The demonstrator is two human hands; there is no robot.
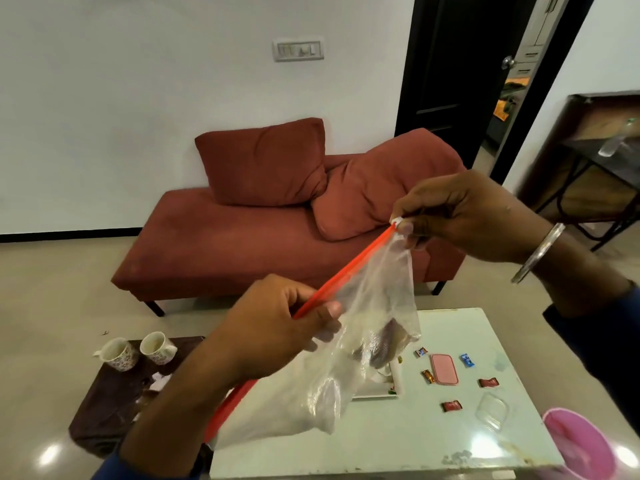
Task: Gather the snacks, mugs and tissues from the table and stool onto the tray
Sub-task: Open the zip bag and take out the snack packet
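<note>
Both my hands hold a clear zip bag with a red seal strip in the air above the table. My left hand pinches the strip's near end. My right hand grips the white slider at its far end. Dark contents sit inside the bag. Behind the bag lies a white tray, mostly hidden. Several small wrapped snacks are scattered on the pale green table. Two floral mugs stand on the dark stool at the left, with crumpled tissues beside them.
A pink flat case and a clear plastic lid lie among the snacks. A pink tub sits at the table's near right corner. A red daybed with cushions stands behind the table, a dark side table to the right.
</note>
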